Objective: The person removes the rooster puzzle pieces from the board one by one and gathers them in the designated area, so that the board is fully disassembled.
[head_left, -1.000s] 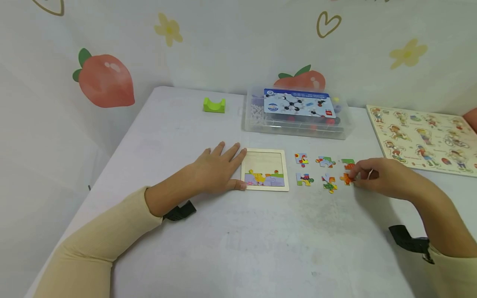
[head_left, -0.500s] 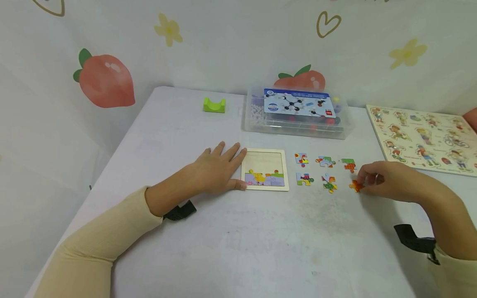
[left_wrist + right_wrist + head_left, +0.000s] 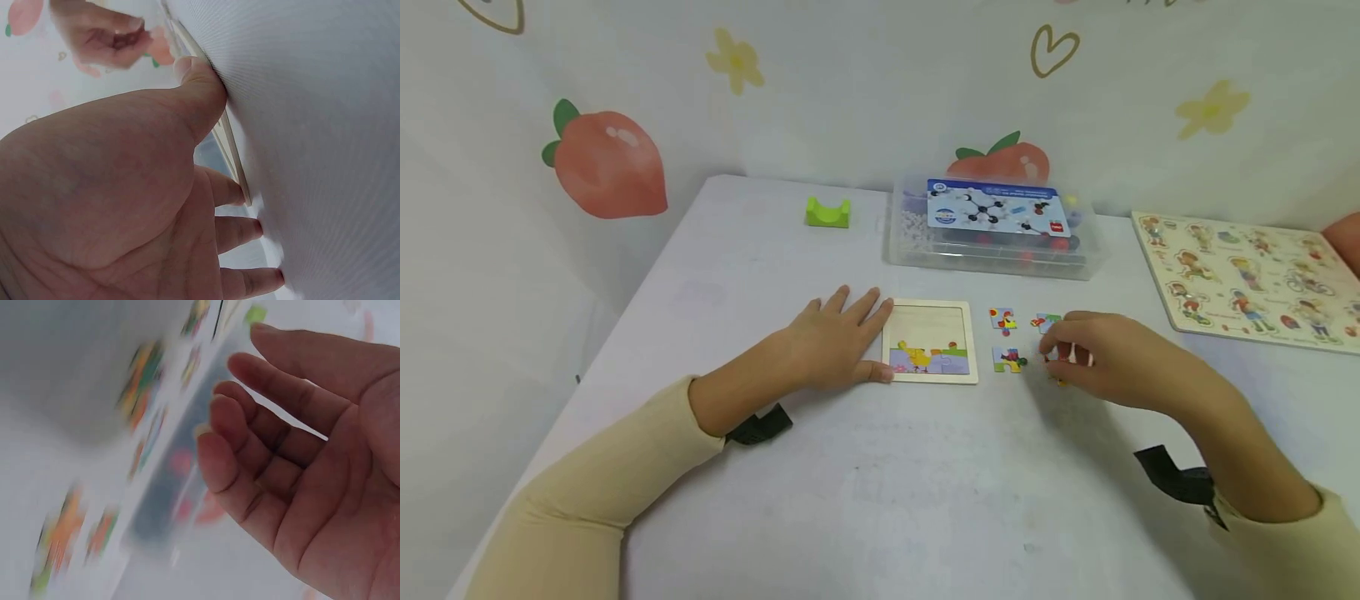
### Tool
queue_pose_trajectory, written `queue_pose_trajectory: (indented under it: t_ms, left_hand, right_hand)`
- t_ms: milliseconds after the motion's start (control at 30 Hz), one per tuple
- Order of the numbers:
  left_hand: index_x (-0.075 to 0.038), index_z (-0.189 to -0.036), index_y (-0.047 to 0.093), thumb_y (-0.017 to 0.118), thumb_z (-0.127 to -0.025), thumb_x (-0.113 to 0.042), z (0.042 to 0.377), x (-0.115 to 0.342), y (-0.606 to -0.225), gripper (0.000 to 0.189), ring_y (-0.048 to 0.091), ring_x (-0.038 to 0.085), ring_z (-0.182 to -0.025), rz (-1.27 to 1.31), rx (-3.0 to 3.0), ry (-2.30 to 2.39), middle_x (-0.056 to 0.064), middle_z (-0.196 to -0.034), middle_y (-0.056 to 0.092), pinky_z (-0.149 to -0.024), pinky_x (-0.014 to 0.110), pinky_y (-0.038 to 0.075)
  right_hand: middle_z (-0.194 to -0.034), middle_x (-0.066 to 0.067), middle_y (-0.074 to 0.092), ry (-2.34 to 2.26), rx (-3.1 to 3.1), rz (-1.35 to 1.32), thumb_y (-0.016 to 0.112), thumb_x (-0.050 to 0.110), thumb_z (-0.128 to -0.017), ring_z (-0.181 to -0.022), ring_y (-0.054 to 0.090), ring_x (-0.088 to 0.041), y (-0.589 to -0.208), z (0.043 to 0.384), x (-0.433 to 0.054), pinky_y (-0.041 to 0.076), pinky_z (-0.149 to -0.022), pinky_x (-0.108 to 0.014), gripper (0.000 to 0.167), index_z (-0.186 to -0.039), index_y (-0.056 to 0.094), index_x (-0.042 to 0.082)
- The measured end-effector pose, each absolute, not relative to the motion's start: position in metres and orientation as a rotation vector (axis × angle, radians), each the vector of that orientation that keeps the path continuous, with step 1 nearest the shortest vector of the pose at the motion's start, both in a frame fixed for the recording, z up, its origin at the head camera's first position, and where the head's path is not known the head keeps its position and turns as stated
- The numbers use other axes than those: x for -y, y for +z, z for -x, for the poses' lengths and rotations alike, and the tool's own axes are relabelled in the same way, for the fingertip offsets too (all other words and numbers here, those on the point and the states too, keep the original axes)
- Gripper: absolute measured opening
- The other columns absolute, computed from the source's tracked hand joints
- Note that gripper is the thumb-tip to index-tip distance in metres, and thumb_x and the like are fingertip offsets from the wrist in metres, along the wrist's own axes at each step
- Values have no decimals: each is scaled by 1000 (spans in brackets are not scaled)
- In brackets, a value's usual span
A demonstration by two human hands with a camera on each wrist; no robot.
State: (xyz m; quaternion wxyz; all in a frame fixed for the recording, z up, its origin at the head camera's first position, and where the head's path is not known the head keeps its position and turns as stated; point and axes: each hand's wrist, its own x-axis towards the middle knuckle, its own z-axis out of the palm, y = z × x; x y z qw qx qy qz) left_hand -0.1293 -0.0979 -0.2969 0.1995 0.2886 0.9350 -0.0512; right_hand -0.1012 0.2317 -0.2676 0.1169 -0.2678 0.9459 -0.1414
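My left hand (image 3: 835,350) lies spread at the left side of a small wooden puzzle tray (image 3: 972,342), thumb and forefinger touching its frame (image 3: 236,156). Several joined pieces showing a yellow chick (image 3: 917,358) fill the tray's lower part; bare wood shows above. My right hand (image 3: 1108,354) hovers over the loose pieces with loosely bent fingers and nothing between thumb and fingertips (image 3: 240,362). Left of it lie a puzzle piece with a sun (image 3: 1002,320) and one below it (image 3: 1007,360). The hand partly covers others; the right wrist view shows a blurred orange piece (image 3: 62,534).
Behind the tray stands a clear plastic case (image 3: 992,260) with a molecule-model label. A bright green curved block (image 3: 828,214) sits at the back left. At the far right lies a wooden picture board (image 3: 1262,275) with figures. A printed cloth hangs behind the table.
My right hand first shifted the orange piece slightly right and toward me, then let go and moved left over the middle pieces. The left hand has stayed on the tray.
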Motion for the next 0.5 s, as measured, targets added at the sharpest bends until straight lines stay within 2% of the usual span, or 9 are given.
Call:
queue_pose_trajectory:
  t_ms: [200,367,500]
  left_hand:
    - [-13,-163,6,45,-95,-70,129,97,-298,96,10,48,-148,-807,-2598,-118,13,-167,5,-112,65,23]
    - [-13,-163,7,44,-94,-71,129,98,-297,97,12,48,-148,-804,-2608,-134,13,-167,6,-112,64,25]
    - [-12,-163,8,43,-94,-71,130,100,-297,97,13,49,-147,-821,-2617,-140,14,-167,7,-111,65,26]
  right_hand:
    - [-82,6,58,-422,-2723,848,76,12,-88,-74,53,-13,-273,110,-175,47,-64,-31,13,-101,75,12]
    - [-89,3,63,-386,-2662,880,77,20,-89,-78,55,-14,-279,117,-135,49,-71,-32,26,-112,72,9]
    - [-92,1,63,-370,-2609,909,78,19,-89,-77,55,-15,-282,121,-113,49,-73,-32,33,-116,67,5]
